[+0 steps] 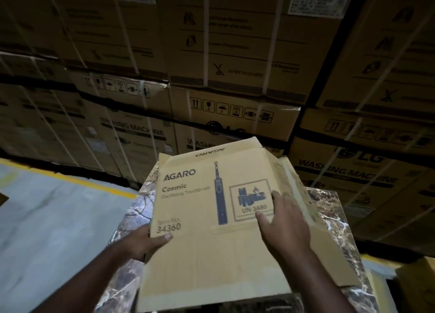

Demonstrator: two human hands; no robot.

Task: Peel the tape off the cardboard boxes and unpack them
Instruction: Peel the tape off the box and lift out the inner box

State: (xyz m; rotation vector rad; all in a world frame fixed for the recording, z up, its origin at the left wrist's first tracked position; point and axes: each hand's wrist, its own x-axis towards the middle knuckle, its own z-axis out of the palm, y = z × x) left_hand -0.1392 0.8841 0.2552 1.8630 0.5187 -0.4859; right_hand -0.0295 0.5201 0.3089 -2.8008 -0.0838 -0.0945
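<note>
Tilted printed cardboard box (211, 218), flaps loose

Dim warehouse: strapped washing-machine cartons (235, 61) stacked wall-like from nine through three o'clock, grey concrete floor (54, 218) at eight o'clock crossed by a yellow line (70, 179), marble-patterned tabletop (131, 209) at six, possibly glossy, catching overhead light.

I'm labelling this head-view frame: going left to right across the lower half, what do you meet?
Grey floor with its yellow line → left hand gripping the box's left edge → AGARO cardboard box → right hand resting flat on the box's top → marble-patterned table.
</note>
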